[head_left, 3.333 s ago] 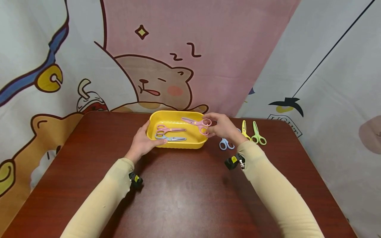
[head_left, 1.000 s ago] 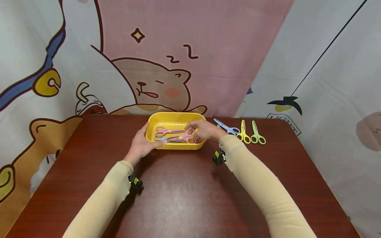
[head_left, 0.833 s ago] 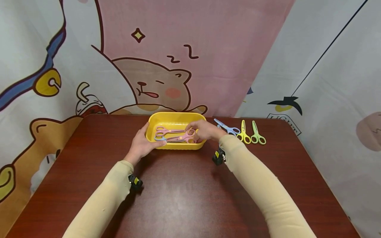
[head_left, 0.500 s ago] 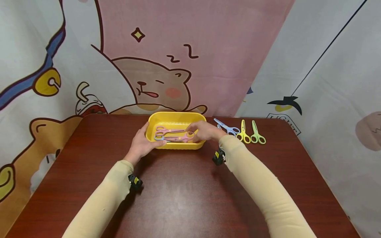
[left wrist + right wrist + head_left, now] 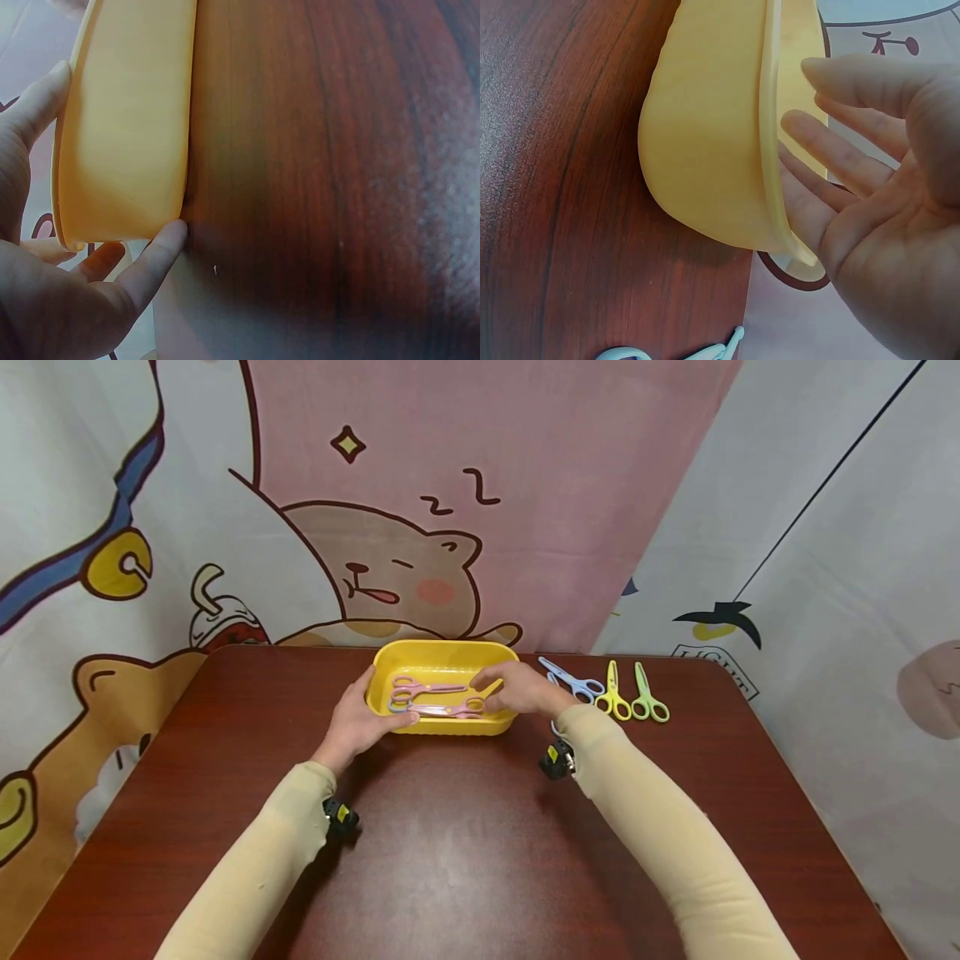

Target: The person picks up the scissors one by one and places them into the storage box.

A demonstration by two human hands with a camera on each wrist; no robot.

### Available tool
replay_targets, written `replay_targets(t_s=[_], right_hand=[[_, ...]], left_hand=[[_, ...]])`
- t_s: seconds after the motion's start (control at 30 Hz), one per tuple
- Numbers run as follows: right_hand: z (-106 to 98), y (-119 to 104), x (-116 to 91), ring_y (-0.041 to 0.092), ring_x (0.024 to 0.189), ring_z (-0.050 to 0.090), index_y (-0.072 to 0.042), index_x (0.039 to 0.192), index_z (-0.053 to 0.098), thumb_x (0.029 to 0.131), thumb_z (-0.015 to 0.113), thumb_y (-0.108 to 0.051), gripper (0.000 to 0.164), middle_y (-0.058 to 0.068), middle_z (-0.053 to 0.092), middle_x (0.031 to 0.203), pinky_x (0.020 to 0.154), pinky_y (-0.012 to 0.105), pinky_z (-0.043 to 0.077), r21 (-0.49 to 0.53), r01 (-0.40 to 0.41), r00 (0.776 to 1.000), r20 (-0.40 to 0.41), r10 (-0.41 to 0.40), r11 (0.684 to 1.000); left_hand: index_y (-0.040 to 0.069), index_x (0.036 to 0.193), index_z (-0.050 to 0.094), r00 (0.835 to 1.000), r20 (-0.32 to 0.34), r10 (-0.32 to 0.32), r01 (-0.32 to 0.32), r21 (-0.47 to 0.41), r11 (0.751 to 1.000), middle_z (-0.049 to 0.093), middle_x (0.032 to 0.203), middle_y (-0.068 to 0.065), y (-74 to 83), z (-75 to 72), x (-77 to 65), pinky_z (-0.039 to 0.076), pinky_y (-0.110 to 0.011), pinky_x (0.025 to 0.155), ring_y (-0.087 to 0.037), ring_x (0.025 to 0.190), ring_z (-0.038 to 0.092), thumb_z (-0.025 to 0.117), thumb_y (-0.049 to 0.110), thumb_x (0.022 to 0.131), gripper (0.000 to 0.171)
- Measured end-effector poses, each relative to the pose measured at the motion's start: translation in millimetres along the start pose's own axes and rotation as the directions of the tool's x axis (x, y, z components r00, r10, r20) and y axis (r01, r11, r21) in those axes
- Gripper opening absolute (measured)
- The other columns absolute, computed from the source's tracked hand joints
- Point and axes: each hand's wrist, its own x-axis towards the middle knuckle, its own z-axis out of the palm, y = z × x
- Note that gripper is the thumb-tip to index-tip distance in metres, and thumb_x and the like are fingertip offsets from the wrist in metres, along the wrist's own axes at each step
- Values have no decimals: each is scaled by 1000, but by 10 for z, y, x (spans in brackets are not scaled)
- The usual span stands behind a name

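A yellow plastic basket stands near the table's back edge. My left hand grips its left end, thumb over the front rim, fingers round the outer corner in the left wrist view. Inside lie two pink scissors, one toward the back and one near the front wall. Under the front pair shows part of blue scissors, mostly hidden. Over the basket's right end is my right hand, its fingers spread and holding nothing; the right wrist view shows them reaching inside past the rim.
To the right of the basket, blue scissors, yellow scissors and green scissors lie on the brown table. Another blue pair is mostly hidden by my right wrist. A printed cloth hangs behind the table.
My right hand carried the pink scissors from the basket's right side in toward its front, laid them over the blue pair and let go. My left hand has kept its place.
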Motion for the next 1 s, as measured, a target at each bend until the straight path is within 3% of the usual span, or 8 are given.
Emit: replay_targets(t_s=[0.3, 0.63, 1.0], right_hand=[[6, 59, -94, 34, 122, 62, -5, 128, 71, 88, 77, -12, 41, 13, 71, 128, 101, 42, 48, 34, 68, 992, -106, -64, 997], [18, 115, -217, 32, 107, 68, -5, 125, 72, 90, 74, -10, 35, 19, 70, 127, 88, 36, 54, 140, 82, 979, -195, -54, 987], [48, 182, -326, 31, 110, 67, -7, 125, 73, 93, 75, -12, 32, 14, 72, 124, 89, 38, 54, 134, 131, 954, -286, -88, 982]], left_hand=[[16, 167, 16, 1000, -3, -1, 1, 5, 1000, 41, 153, -20, 0, 2, 2, 38, -50, 116, -36, 130, 46, 92, 41, 76, 122], [16, 167, 16, 1000, -1, -5, 5, 2, 1000, 40, 154, -20, 6, 2, 0, 39, -49, 115, -36, 130, 46, 92, 40, 77, 121], [16, 167, 15, 1000, -3, -4, 4, 11, 1000, 40, 154, -20, -18, 6, 13, 39, -49, 115, -36, 130, 46, 92, 41, 77, 122]])
